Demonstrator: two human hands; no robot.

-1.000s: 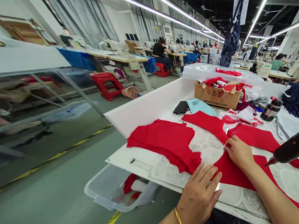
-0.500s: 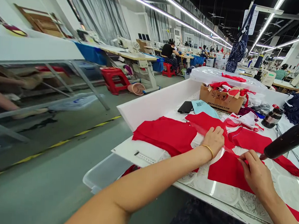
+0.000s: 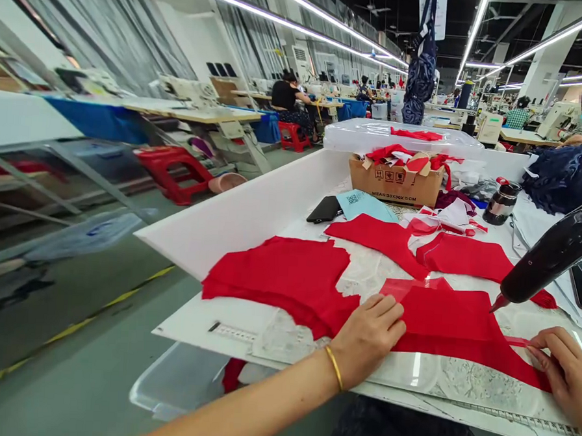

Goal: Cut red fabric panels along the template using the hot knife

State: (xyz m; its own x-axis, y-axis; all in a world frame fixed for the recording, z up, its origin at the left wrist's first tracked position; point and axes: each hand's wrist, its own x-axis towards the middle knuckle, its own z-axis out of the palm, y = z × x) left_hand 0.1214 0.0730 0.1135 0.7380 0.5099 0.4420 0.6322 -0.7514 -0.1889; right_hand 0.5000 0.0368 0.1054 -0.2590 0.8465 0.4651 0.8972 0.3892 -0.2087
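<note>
A red fabric piece lies spread on the worktable in front of me, with a sheer red layer showing along its far left edge. My left hand, with a gold bangle at the wrist, has its fingers curled closed on the piece's left end. At the right, my right hand pinches the end of a narrow red strip that runs out from the piece. Between the hands, a black rounded tool points its reddish tip down at the fabric. Left of my left hand lies a stack of red fabric pieces.
More red cut pieces lie farther back. Behind them are a black phone-like object, a blue paper, a cardboard box of scraps and a dark bottle. Dark cloth is heaped back right. A white panel borders the left.
My left hand has come down nearer onto the red piece's left end. My right hand has moved right with the strip, and the fabric now lies flatter. The view has turned right.
</note>
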